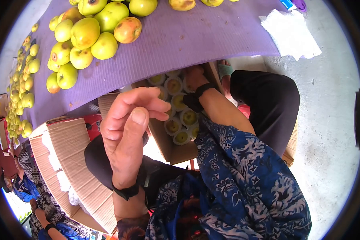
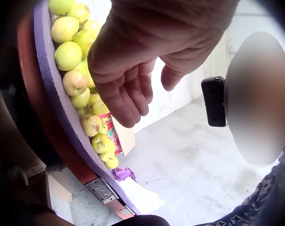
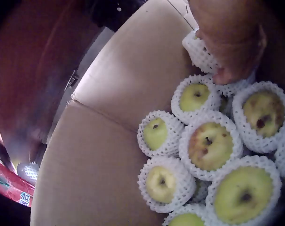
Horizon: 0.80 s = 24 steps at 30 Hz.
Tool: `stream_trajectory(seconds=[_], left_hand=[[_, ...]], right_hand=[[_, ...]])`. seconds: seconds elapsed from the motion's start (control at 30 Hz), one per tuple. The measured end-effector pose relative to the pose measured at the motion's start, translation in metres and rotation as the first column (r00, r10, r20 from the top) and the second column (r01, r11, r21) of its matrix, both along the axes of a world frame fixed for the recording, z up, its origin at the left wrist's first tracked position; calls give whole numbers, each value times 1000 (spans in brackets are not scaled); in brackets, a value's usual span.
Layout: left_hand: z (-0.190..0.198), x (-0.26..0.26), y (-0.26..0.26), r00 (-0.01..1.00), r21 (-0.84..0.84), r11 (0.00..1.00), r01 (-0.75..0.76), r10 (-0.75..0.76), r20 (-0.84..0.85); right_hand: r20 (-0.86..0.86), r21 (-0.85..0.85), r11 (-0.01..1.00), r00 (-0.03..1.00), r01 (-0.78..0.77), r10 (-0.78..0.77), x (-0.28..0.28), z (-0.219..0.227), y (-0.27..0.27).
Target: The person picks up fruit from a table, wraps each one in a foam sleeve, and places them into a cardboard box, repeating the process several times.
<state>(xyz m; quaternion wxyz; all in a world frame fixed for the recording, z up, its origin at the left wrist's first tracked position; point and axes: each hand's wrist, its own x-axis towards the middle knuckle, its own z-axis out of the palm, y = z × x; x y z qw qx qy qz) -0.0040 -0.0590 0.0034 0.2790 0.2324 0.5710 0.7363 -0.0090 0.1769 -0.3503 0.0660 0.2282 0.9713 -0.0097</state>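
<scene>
In the head view the left hand (image 1: 128,132) is raised beside the carton, fingers loosely bent and holding nothing; the left wrist view shows the same hand (image 2: 142,56) with a gap between thumb and fingers. Down in the carton (image 1: 164,140), partly under the table edge, is the right hand (image 1: 195,78). The right wrist view has that hand (image 3: 232,42) with its fingers round an apple in a white foam net (image 3: 199,52) at the carton's wall. Several netted apples (image 3: 211,146) lie below it, green, some with brown spots.
A purple-covered table (image 1: 180,40) bears a pile of loose apples (image 1: 86,34) and a white sheet (image 1: 292,34). Another open carton (image 1: 76,156) with white foam nets stands at the left. A second person (image 1: 26,188) is at the far left.
</scene>
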Motion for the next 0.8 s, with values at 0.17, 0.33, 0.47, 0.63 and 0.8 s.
stream_trajectory(seconds=[0.17,0.33,0.47,0.63,0.8], left_hand=[[3,-2,-2,1000,-105,994,-2,3,4],[-1,-4,3,999,-90,996,-1,-3,-42],[2,-4,9,999,-69,998,-11,9,-41],[0,-10,10,998,-105,994,-29,23,-59],[-7,-12,15,998,-78,997,-21,16,-64]], right_hand=[[-115,-150,987,991,57,-75,8,37,-5],[-234,-334,940,960,68,-153,21,54,-11],[-420,-554,832,857,19,-299,45,60,-24],[-318,-645,764,910,-3,-265,68,19,-29],[152,-945,-273,500,-178,-853,85,118,-70]])
